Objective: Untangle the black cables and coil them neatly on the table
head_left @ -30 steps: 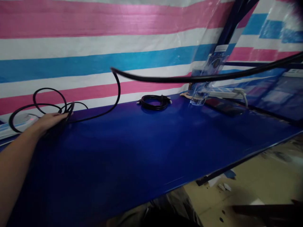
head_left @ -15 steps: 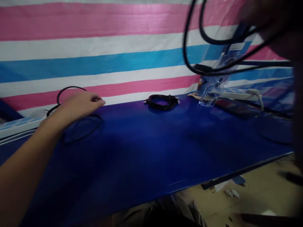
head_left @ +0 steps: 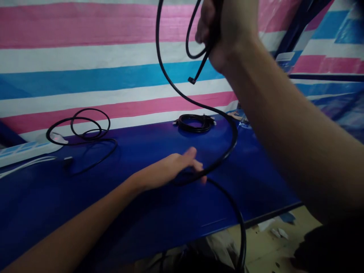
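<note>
High in the head view, my right hand [head_left: 227, 34] is closed around a black cable [head_left: 167, 74]. A small plug [head_left: 192, 80] dangles below that fist. From there the cable sweeps down in a wide curve, passes my left hand and drops over the table's front edge. My left hand [head_left: 182, 167] is just above the middle of the table, slightly blurred. Its thumb and fingers are apart, and the cable runs against the fingertips. Beyond it lies a neatly coiled black cable [head_left: 194, 123] with light-tipped plugs. Part of the right fist's fingers is out of frame.
On the blue table [head_left: 136, 220], a loosely looped black cable [head_left: 96, 141] with a USB plug [head_left: 67, 161] lies at left, beside a white power strip [head_left: 31, 149]. A clear container [head_left: 245, 122] shows behind my right forearm. Striped sheeting [head_left: 113, 81] hangs behind; scraps [head_left: 280, 232] litter the floor.
My right hand has come leftward from the upper right corner with its cable. My left hand has left the loose loops at left and moved right, to the hanging cable.
</note>
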A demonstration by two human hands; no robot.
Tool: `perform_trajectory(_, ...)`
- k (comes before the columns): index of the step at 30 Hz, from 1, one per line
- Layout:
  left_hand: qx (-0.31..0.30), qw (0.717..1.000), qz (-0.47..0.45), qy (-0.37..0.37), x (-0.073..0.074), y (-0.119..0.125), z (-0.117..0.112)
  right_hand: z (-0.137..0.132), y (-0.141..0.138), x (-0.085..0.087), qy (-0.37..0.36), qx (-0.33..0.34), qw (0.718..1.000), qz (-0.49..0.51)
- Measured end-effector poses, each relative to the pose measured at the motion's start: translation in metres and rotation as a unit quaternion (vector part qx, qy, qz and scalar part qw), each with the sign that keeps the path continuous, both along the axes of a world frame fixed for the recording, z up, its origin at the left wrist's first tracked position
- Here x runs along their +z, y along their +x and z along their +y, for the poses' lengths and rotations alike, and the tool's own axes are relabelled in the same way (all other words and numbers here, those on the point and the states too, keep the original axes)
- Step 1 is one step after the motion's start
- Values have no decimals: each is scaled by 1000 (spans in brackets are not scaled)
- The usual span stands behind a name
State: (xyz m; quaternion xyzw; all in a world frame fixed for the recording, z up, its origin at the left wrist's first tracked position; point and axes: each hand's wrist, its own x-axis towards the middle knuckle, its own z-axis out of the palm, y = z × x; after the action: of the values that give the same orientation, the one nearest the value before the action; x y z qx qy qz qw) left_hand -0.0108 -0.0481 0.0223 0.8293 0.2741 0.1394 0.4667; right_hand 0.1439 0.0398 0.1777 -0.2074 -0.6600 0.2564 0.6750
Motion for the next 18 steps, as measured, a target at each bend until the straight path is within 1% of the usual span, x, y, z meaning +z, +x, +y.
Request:
perform_trajectory(2,-8,992,-30,-120,5,-10,3,18,16,-10,17,-36,999,-7)
perform_trajectory(3,9,986,-61,-152,7,-17,8,25,25,-17,21,-65,998,-1)
perform_trajectory(4,48,980,-106,-162,9,-24,14,30,34,-25,22,-88,996,4)
perform_trajectory(5,103,970,-160,-148,10,-31,21,32,41,-35,17,-106,994,11)
perform_trajectory(6,166,955,-216,-119,10,-37,29,32,46,-47,2,-111,994,5)
perform_trajectory(7,228,934,-262,-82,9,-41,36,28,47,-62,-19,-102,994,-19)
perform_trajectory(8,282,914,-290,-43,7,-45,42,21,45,-78,-49,-90,993,-61)
perform_trajectory(9,326,898,-296,-8,4,-47,47,12,40,-96,-84,-53,986,-133)
perform_trajectory(10,358,888,-287,20,0,-47,50,2,31,-114,-116,-15,972,-203)
perform_trajectory(12,401,879,-246,72,-8,-46,53,-18,9,-145,-136,63,950,-275)
perform_trajectory(13,420,874,-220,106,-10,-45,52,-27,-2,-157,-150,116,937,-294)
perform_trajectory(14,440,865,-192,145,-12,-44,51,-34,-12,-165,-174,178,929,-275)
perform_trajectory(15,459,853,-164,188,-12,-44,50,-40,-19,-169,-210,232,918,-243)
perform_trajectory(16,476,838,-137,228,-11,-44,48,-44,-24,-170,-240,271,907,-213)
perform_trajectory(17,488,826,-109,261,-10,-45,47,-47,-26,-169,-263,295,900,-185)
perform_trajectory(18,494,817,-82,284,-8,-46,46,-48,-25,-165,-277,302,896,-168)
